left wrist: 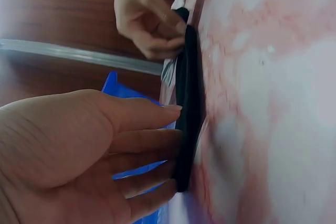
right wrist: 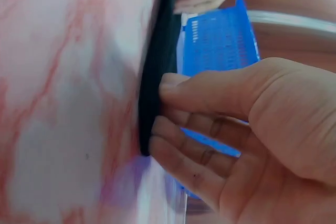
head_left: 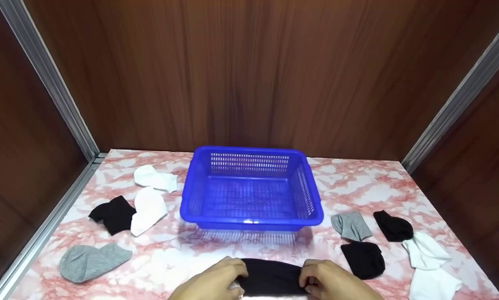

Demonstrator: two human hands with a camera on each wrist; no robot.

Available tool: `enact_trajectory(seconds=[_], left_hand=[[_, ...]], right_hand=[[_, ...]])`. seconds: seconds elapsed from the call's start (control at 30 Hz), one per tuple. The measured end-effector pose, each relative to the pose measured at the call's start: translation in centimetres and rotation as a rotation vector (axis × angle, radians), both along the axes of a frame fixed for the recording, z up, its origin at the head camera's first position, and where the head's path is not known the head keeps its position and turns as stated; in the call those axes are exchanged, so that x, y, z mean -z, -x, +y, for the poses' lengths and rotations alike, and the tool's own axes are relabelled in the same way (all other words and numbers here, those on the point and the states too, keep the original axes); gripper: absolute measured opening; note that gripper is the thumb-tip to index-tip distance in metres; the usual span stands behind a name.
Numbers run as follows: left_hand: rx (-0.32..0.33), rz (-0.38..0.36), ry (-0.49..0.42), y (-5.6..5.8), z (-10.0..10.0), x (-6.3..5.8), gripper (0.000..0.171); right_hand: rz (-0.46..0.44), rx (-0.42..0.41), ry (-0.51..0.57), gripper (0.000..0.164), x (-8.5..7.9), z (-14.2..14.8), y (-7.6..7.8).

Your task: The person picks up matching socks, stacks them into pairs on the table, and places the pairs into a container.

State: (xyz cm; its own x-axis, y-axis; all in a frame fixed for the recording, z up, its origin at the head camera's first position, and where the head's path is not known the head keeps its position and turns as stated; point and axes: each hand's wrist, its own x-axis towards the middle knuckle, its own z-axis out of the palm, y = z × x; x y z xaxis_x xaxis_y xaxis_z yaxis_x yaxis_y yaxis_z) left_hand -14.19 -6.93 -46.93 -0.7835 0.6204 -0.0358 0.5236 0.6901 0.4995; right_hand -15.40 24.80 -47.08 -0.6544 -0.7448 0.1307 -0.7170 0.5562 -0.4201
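A black sock (head_left: 273, 276) lies flat and stretched sideways on the table's near edge, in front of the blue basket. My left hand (head_left: 219, 280) pinches its left end, thumb and fingertips on the fabric. At the opposite end my right hand (head_left: 332, 281) holds it between thumb and curled fingers. Both wrist views show the black sock (left wrist: 191, 82) as a thin, low strip close to the tabletop. In the right wrist view the right thumb (right wrist: 176, 85) presses its edge. The fabric under the fingertips is hidden.
Behind the hands stands a blue plastic basket (head_left: 251, 222) with nothing inside. Left lie white socks (head_left: 148, 210), a black sock (head_left: 115, 214) and a grey sock (head_left: 93, 261). Right lie a grey sock (head_left: 353, 226), black socks (head_left: 364, 260) and white socks (head_left: 427, 252). Brown panels (head_left: 249, 75) enclose the table.
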Motion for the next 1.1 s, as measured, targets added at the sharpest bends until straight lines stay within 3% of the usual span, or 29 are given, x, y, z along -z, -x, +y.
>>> enact_trajectory(seconds=[0.17,0.3,0.4,0.5,0.67,0.87,1.0,1.1], left_hand=[[0.026,0.018,0.033,0.2,-0.3,-0.5,0.033],[0.062,0.139,0.039,0.2,0.2,-0.6,0.037],[0.093,0.22,0.046,0.2,0.6,-0.5,0.038],[0.095,0.217,0.111,0.4,0.9,-0.3,0.04],[0.068,0.201,0.215,0.5,1.1,0.2,0.041],[0.023,0.216,0.185,0.6,0.8,0.4,0.041],[-0.011,0.228,0.179,0.5,0.7,0.2,0.044],[-0.002,0.254,0.214,0.6,0.9,0.2,0.041]], right_hand=[[0.084,-0.053,0.056,0.021,0.0,0.4,0.0],[0.174,-0.095,0.09,0.024,0.1,0.5,0.0],[0.144,-0.109,0.083,0.024,0.4,0.4,0.0],[0.082,-0.077,0.06,0.026,0.9,0.4,0.0],[0.112,-0.039,0.056,0.031,1.4,0.3,0.1],[0.057,0.0,0.063,0.034,1.2,0.0,0.3],[0.135,-0.001,0.079,0.029,1.3,-0.4,0.6],[0.201,-0.001,0.095,0.024,1.4,-0.6,0.8]])
